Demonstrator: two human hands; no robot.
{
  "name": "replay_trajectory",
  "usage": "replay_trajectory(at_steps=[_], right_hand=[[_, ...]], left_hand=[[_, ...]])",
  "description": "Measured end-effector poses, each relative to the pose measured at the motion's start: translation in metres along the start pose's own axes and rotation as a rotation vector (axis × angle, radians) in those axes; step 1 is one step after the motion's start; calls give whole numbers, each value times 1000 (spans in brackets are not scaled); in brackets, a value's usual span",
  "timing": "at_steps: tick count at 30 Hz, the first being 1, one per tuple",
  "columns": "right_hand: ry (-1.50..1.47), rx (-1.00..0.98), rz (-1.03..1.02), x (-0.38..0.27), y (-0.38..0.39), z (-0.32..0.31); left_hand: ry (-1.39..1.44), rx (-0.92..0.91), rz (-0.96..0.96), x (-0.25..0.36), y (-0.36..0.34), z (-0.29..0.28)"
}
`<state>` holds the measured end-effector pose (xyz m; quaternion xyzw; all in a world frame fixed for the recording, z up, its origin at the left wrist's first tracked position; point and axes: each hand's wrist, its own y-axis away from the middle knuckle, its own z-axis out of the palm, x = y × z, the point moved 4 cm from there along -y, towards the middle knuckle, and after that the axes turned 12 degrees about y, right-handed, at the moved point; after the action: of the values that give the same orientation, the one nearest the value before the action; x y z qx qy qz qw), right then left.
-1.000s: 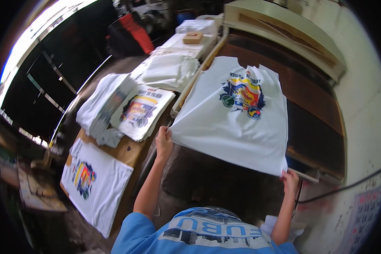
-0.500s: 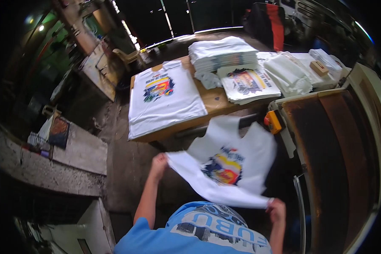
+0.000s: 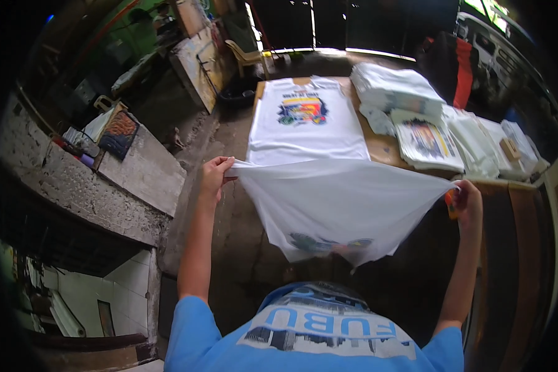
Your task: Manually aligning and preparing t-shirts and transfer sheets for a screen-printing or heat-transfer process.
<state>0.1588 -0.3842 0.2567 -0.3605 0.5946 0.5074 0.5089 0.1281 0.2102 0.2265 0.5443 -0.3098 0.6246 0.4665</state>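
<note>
My left hand (image 3: 220,173) pinches one corner of a white T-shirt (image 3: 328,198), and my right hand (image 3: 464,197) grips the opposite corner. The fabric is stretched between them and droops in the middle, its coloured print faint near the hanging bottom. Just beyond it, another printed white T-shirt (image 3: 304,136) lies flat on the wooden table (image 3: 384,149). To its right are a folded white stack (image 3: 390,80), a pile of printed pieces (image 3: 418,142), more white material (image 3: 471,146) and a small brown block (image 3: 509,149).
A press machine with a brown bed (image 3: 508,248) is at my right, with an orange fitting (image 3: 451,208) behind my right hand. A concrete ledge (image 3: 136,167) runs along the left. A plastic chair (image 3: 245,56) and a black tub (image 3: 235,90) stand behind, near dark doors.
The T-shirt has left the press bed and swung leftward in both hands to the table's front, its hands now raised higher. My view has turned left toward the table.
</note>
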Motion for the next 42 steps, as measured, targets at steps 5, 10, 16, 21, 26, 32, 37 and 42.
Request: replay_trajectory(at_steps=[5, 10, 16, 21, 26, 32, 37, 42], right_hand=[[-43, 7, -201, -45, -21, 69], [-165, -13, -346, -81, -19, 119], [-112, -76, -324, -73, -4, 153], [-48, -39, -233, -60, -1, 164], [55, -82, -307, -76, -7, 173], [38, -58, -357, -103, -28, 170], [-95, -166, -408, -127, -35, 176], [-110, -148, -438, -149, -121, 198]], left_hand=[[32, 9, 67, 45, -19, -53], [275, 37, 328, 88, -34, -99], [330, 57, 336, 96, -39, -137], [332, 83, 304, 90, -41, -150], [322, 89, 336, 102, -56, -141], [278, 60, 288, 114, -70, -129], [437, 96, 456, 141, -62, -132], [340, -19, 530, 151, -139, -101]])
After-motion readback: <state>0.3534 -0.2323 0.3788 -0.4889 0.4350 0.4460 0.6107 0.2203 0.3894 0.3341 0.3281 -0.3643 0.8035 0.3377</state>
